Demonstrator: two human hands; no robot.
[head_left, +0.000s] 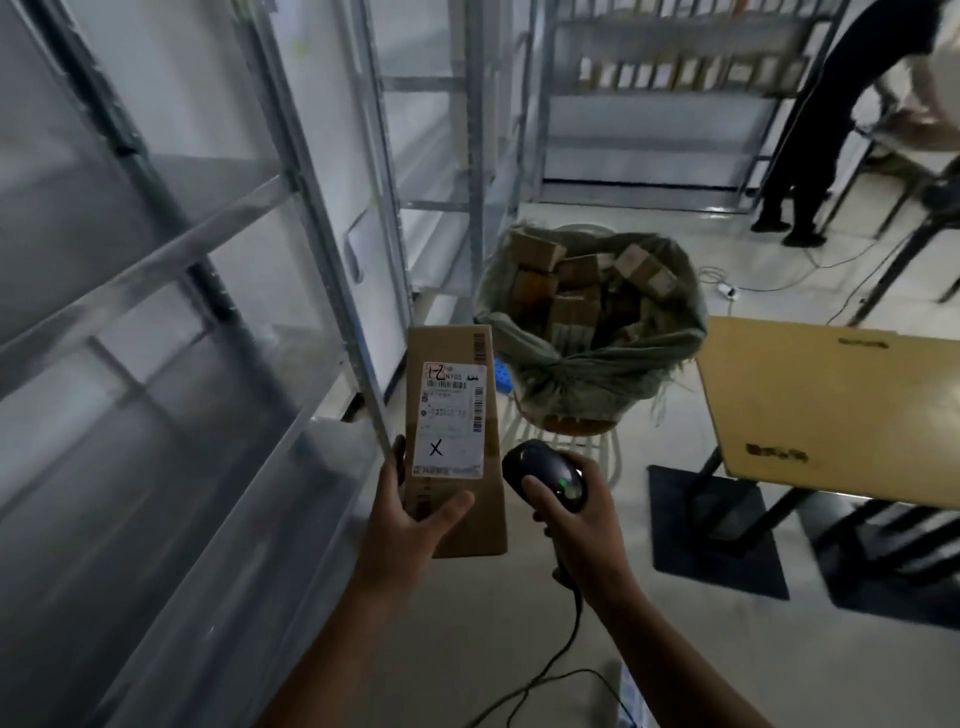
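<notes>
My left hand (410, 512) grips the near end of a long brown cardboard parcel (454, 395), thumb on its top face. A white shipping label with barcodes and a hand-drawn X faces up at me. My right hand (584, 525) holds a black corded barcode scanner (550, 475) just right of the parcel. A green light shows on the scanner's head, and its cable trails down to the floor.
Grey metal shelving (171, 291) runs along my left. A green sack (597, 348) full of small brown boxes stands ahead on a stool. A yellow-topped table (841, 410) is at the right. Another person (826, 130) stands by far shelves holding boxes.
</notes>
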